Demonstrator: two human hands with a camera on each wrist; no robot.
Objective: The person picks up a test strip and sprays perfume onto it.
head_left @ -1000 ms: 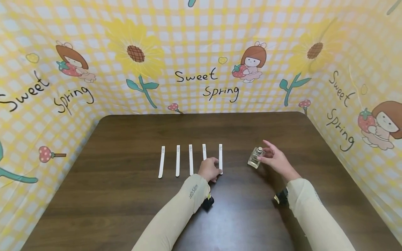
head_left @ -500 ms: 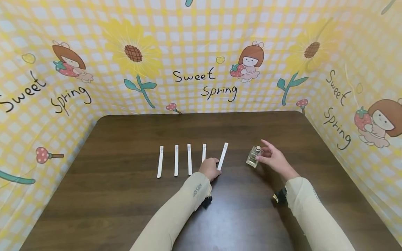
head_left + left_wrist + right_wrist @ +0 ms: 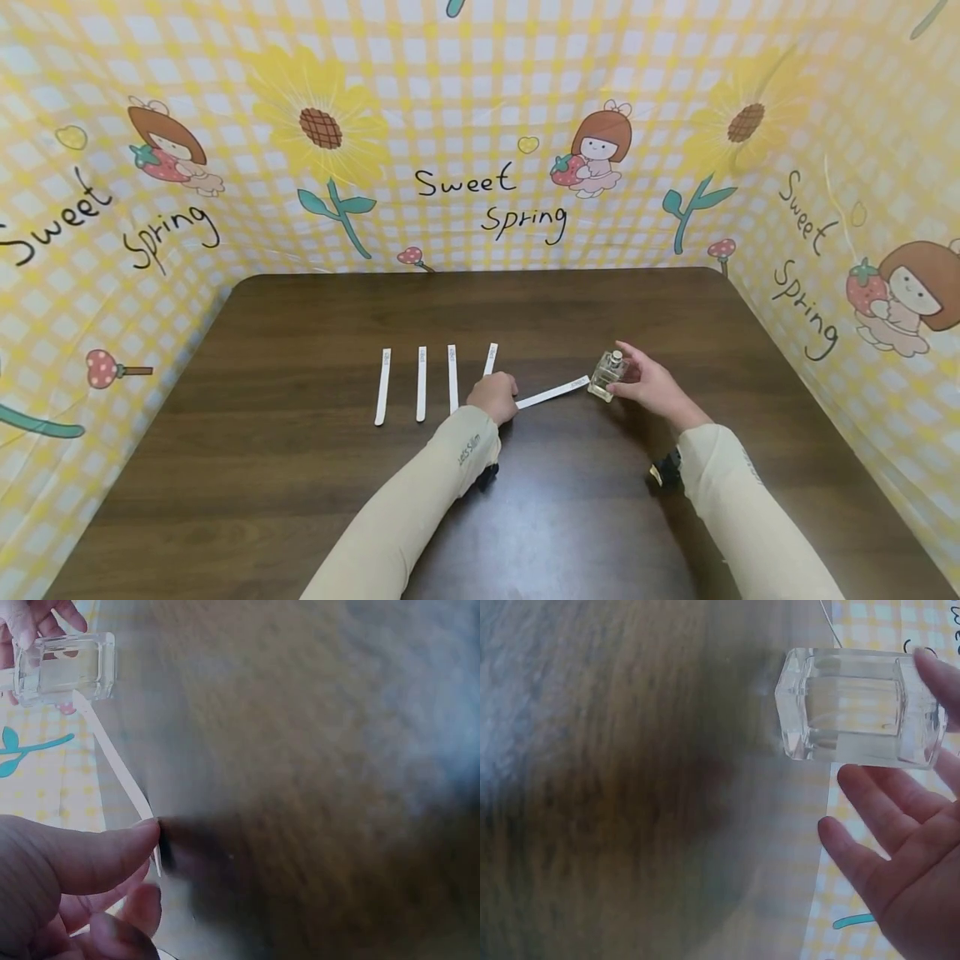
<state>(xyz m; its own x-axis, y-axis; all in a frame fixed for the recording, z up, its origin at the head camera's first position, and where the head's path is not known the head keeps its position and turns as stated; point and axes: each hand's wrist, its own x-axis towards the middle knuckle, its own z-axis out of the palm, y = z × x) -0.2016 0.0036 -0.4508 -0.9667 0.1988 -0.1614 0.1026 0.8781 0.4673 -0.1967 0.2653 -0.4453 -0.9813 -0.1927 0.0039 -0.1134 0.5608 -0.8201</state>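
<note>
Pinching the rightmost paper test strip [image 3: 552,392], your left hand [image 3: 495,397] has swung its far tip from the row across to the glass perfume bottle [image 3: 607,376] on the table [image 3: 300,467]; your right hand [image 3: 651,385] steadies the bottle, fingers loosely touching.

A dark brown wooden table [image 3: 300,492] carries four white paper strips [image 3: 421,383] in a row, left of centre, lying roughly parallel and close together. A yellow checked cloth backdrop [image 3: 465,100] encloses the table on three sides. It is printed with sunflowers [image 3: 321,125], cartoon girls holding strawberries [image 3: 596,154], small mushrooms [image 3: 112,368] and the words "Sweet Spring" [image 3: 495,200].
</note>
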